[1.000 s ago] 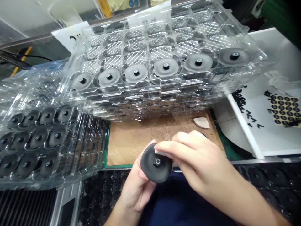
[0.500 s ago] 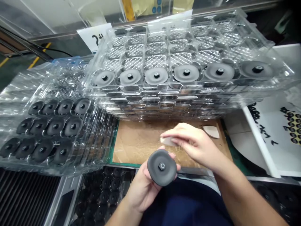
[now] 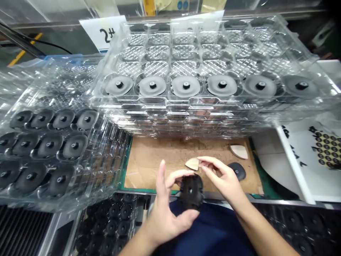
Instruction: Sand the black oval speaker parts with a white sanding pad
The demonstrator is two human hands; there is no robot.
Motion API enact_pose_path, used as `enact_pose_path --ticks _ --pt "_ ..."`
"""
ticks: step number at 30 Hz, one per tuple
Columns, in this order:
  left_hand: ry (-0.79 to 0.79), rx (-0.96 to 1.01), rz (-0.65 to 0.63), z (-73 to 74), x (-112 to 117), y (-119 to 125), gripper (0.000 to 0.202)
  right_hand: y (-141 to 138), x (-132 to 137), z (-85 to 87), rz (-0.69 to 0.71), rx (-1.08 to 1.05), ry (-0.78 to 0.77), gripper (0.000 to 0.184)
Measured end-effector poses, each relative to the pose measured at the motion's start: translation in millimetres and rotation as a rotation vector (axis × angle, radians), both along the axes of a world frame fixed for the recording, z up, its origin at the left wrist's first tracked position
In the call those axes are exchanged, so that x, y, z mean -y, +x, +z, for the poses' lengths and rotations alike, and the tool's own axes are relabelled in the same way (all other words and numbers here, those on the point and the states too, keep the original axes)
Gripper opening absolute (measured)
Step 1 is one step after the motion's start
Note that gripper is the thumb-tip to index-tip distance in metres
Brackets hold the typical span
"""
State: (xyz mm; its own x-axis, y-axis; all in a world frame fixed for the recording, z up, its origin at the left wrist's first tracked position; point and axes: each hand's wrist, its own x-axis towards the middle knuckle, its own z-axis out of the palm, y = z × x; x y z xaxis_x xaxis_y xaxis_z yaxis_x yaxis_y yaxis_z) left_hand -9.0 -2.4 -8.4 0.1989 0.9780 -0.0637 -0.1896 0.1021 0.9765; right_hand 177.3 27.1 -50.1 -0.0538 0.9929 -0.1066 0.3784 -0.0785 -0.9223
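Note:
My left hand [image 3: 169, 204] grips a black rounded-square part [image 3: 191, 192] by its edges, between thumb and fingers. Its ridged underside seems to face the camera, slightly smeared by motion. Just above it, my right hand [image 3: 220, 174] pinches a thin beige wedge-shaped piece [image 3: 192, 164] with one curved edge. Behind my right hand, a second black part [image 3: 237, 171] lies on the cardboard sheet [image 3: 149, 156]. A similar beige wedge [image 3: 239, 152] rests near the sheet's right end.
A stack of clear plastic trays [image 3: 183, 106] stands ahead, black parts in its front row. More trays [image 3: 103, 170] holding black parts are stacked at left. A white bin wall [image 3: 295, 163] and a sheet of round stickers [image 3: 329, 149] are at right. Trays of parts [image 3: 106, 227] sit below.
My left hand has turned the black part over, from its studded face to its underside. The beige piece stays in my right hand. The second black part on the cardboard has come into view.

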Motion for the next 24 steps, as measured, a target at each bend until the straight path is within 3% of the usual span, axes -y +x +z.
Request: enact_pose_path --ticks 3,6,8,12,19,22,24 --pt "0.28 -0.329 -0.064 -3.6 -4.7 -2.8 0.115 1.0 5.1 24.0 -0.018 -0.076 -0.008 0.022" --pt "0.309 -0.345 -0.084 -5.6 -7.6 -5.4 0.117 0.7 8.5 45.9 0.087 -0.2 -0.098 0.019" --pt "0.233 -0.31 -0.116 -6.0 -7.6 -7.0 0.114 0.8 6.9 57.9 0.218 -0.271 -0.203 0.012" --pt "-0.083 -0.161 -0.26 -1.8 -7.3 -7.5 0.106 2.0 -2.8 70.5 0.394 -0.425 -0.393 0.01" --pt "-0.374 0.059 -0.446 5.8 -9.8 -2.2 0.121 3.3 -6.5 70.5 0.502 -0.693 -0.481 0.007" --pt "-0.405 0.04 -0.47 3.5 -7.6 -0.4 0.125 6.7 1.7 67.5 0.505 -0.77 -0.493 0.01" --pt "-0.381 0.025 -0.47 1.6 -5.0 1.1 0.121 9.5 10.1 64.2 0.436 -0.786 -0.507 0.008"
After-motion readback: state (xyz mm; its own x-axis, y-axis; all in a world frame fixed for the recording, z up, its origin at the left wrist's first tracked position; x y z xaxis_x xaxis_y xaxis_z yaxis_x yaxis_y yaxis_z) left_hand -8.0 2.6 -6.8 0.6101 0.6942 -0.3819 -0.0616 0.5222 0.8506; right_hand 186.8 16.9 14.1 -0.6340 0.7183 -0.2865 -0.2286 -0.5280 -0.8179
